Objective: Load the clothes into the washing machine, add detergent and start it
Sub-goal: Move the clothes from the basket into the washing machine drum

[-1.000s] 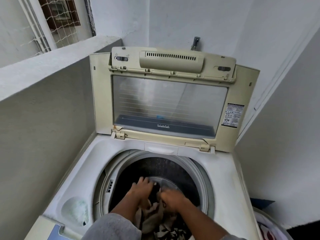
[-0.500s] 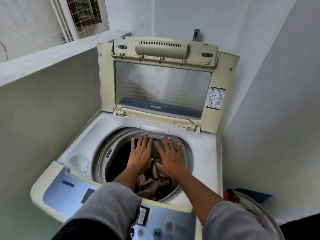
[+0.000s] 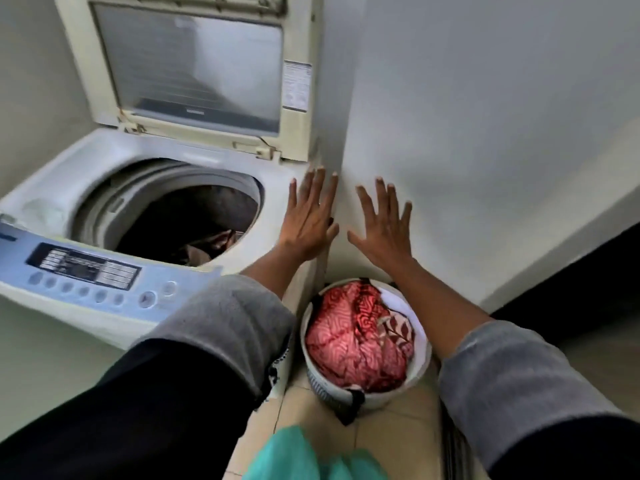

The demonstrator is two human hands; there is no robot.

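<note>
The top-loading washing machine [image 3: 277, 188] stands at the left with its lid [image 3: 194, 64] raised. Some dark and tan clothes [image 3: 211, 244] lie at the bottom of the drum. A white laundry basket [image 3: 420, 344] sits on the floor to the machine's right, holding red patterned clothes [image 3: 349, 337]. My left hand [image 3: 310, 216] is open, fingers spread, over the machine's right edge. My right hand [image 3: 384, 223] is open too, in the air above the basket in front of the wall. Both hands are empty.
The control panel [image 3: 86, 275] with its buttons runs along the machine's front. A white wall [image 3: 485, 133] rises right behind the basket. Beige floor tiles [image 3: 398, 441] lie below, and a green garment [image 3: 304, 459] shows at the bottom edge.
Both hands came up out of the drum, left the clothes inside, and swung right, past the machine's edge. The view turned right and down, bringing the basket into sight.
</note>
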